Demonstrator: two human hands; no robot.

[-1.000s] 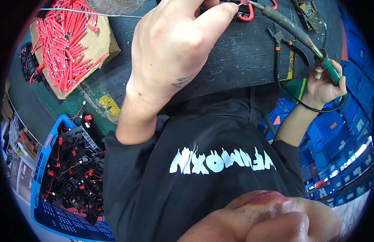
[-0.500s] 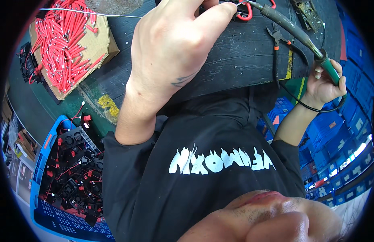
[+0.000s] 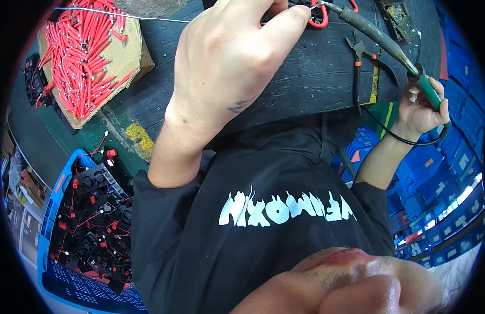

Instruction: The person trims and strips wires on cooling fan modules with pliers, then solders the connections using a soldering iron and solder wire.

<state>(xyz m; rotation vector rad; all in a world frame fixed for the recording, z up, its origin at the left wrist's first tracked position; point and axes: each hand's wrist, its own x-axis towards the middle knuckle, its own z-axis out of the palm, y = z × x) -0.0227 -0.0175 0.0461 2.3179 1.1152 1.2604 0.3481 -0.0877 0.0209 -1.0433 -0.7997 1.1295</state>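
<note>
My left hand (image 3: 221, 57) is closed on a thin silvery solder wire (image 3: 148, 20), which trails off to the left. Its thumb and fingers pinch near a black part (image 3: 311, 23) with a looped red wire (image 3: 321, 22) at the top edge; the fingers largely hide this part. My right hand (image 3: 423, 110) grips the green handle of a soldering iron (image 3: 376, 37). The iron slants up and left, its tip beside the solder's end, close to the red wire. Whether tip and solder touch is too small to tell.
Orange-and-black cutters (image 3: 360, 49) lie on the dark bench (image 3: 294, 83). On the left, a cardboard tray (image 3: 128, 55) holds many red-sleeved pieces. Below it, a blue crate (image 3: 54, 209) contains black fan parts with wires. A grimy metal holder (image 3: 399, 23) sits at upper right; blue bins (image 3: 425, 167) stack beyond.
My left hand has shifted slightly right and down, with the solder wire moving along. The soldering iron and right hand stay almost where they were.
</note>
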